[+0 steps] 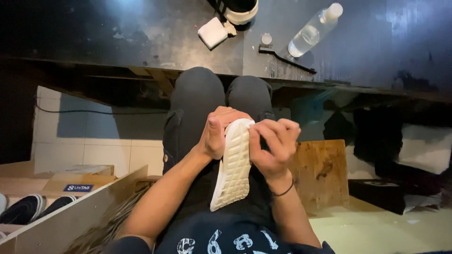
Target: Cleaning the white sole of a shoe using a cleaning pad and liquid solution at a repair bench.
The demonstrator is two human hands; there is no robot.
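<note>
**Ana:** Fingers [214, 134] of the left hand [214, 141] are curled shut along one edge of the white rubber-soled shoe [234, 164], thumb up at the toe end. Right hand [273, 146] mirrors it, fingers folded closed on the opposite edge, a dark band at the wrist.

**Ben:** And the shoe itself?

**Ana:** Sole up, toe pointing away, lying lengthwise on the lap over the dark trousers [197, 99], pinched between both hands near its front. The heel end hangs free toward the body, touched by nothing.

**Ben:** Risk, as you read it?

**Ana:** My judgement: the grip sits all at the toe, so a hard push could pivot the heel and let the shoe slide off the thighs to the floor. Whether anything is tucked under the right fingers, I cannot tell.

**Ben:** What about the dark scuffed counter [141, 33] ahead?

**Ana:** A clear plastic bottle [313, 30] lies tilted there, near a black-handled brush [282, 57] and a white sponge block [213, 33]. All well apart from the hands; a blind reach could knock that bottle rolling.
</note>
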